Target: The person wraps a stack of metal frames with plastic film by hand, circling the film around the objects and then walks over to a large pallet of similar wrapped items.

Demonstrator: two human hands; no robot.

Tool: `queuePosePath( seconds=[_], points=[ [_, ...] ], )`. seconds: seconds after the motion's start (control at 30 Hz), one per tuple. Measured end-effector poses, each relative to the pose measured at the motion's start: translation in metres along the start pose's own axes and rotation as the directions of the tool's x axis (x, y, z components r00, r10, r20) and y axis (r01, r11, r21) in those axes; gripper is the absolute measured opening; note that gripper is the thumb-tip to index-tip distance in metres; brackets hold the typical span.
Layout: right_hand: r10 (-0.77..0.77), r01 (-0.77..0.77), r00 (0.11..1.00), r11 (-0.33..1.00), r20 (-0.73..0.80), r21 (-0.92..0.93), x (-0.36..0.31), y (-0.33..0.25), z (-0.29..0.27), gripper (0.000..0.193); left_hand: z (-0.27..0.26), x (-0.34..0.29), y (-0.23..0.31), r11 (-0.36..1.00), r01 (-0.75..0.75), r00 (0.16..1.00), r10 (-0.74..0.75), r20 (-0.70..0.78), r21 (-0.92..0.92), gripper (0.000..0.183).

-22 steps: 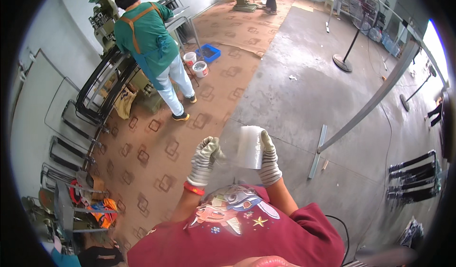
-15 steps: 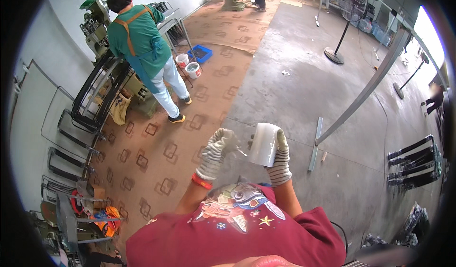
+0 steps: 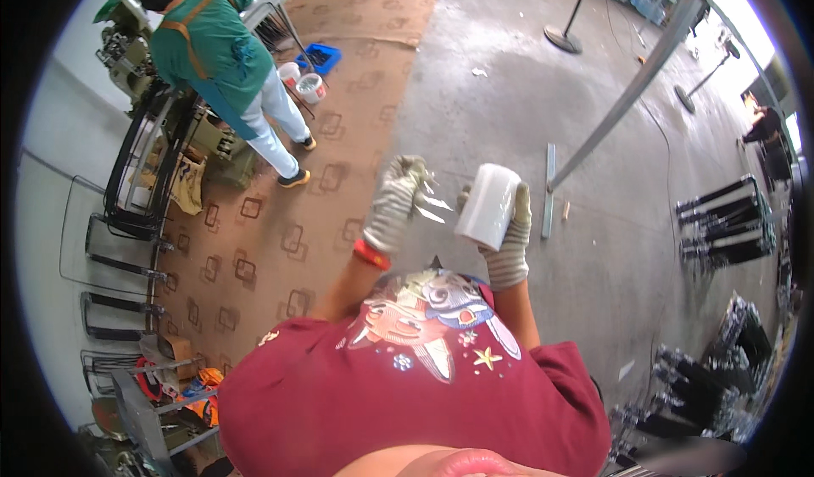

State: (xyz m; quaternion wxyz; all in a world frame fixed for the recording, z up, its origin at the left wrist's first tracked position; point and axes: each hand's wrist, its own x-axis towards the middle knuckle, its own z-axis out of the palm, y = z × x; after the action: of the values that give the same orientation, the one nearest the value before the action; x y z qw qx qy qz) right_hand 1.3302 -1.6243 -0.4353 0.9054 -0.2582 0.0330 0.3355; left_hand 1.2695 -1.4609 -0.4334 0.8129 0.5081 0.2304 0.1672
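In my right hand [image 3: 512, 244] is a thick roll of clear plastic film [image 3: 487, 206], tilted, with the gloved fingers wrapped round its right side and lower end. My left hand [image 3: 395, 201] is raised to the left of the roll, its fingers curled closed. Shiny loose film [image 3: 434, 209] shows between that hand and the roll; the fingers seem to pinch it, though their tips are partly hidden. Both hands wear striped knitted gloves, and a red band [image 3: 371, 255] circles my left wrist.
A person in green [image 3: 212, 49] stands at a machine, far left. Near them are a blue crate [image 3: 320, 58] and white buckets [image 3: 310, 89]. A slanted metal post [image 3: 627, 87] rises ahead right. Stacked black frames [image 3: 729, 227] lie right; more black frames [image 3: 119, 261] lean on the left wall.
Both hands and the roll have shifted farther out from my body. More shiny film shows beside my left hand. My view has tilted and turned slightly.
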Motion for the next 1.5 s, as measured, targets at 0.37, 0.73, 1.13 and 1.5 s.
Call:
queuePosePath(
  seconds=[0.37,0.73,1.13,1.5],
  points=[
    [0.057,-0.064,0.997,0.984,0.047,0.167,0.002,0.01,0.015,0.068,-0.035,0.002,0.004,0.991,-0.026,0.997,0.016,-0.073,-0.131,0.012],
    [0.187,-0.225,0.972,0.915,0.142,0.335,0.022,0.037,0.018,0.064,-0.049,-0.037,0.04,0.984,0.075,0.986,-0.097,0.132,0.163,0.03],
    [0.225,-0.313,0.939,0.873,0.261,0.374,0.052,0.041,0.005,0.072,-0.05,0.01,-0.002,0.949,0.254,0.929,-0.293,0.227,0.186,0.023],
    [0.168,-0.262,0.956,0.86,0.242,0.438,0.184,-0.055,-0.038,0.071,0.046,0.138,-0.005,0.984,-0.05,0.998,0.054,-0.02,0.174,0.01]
  ],
)
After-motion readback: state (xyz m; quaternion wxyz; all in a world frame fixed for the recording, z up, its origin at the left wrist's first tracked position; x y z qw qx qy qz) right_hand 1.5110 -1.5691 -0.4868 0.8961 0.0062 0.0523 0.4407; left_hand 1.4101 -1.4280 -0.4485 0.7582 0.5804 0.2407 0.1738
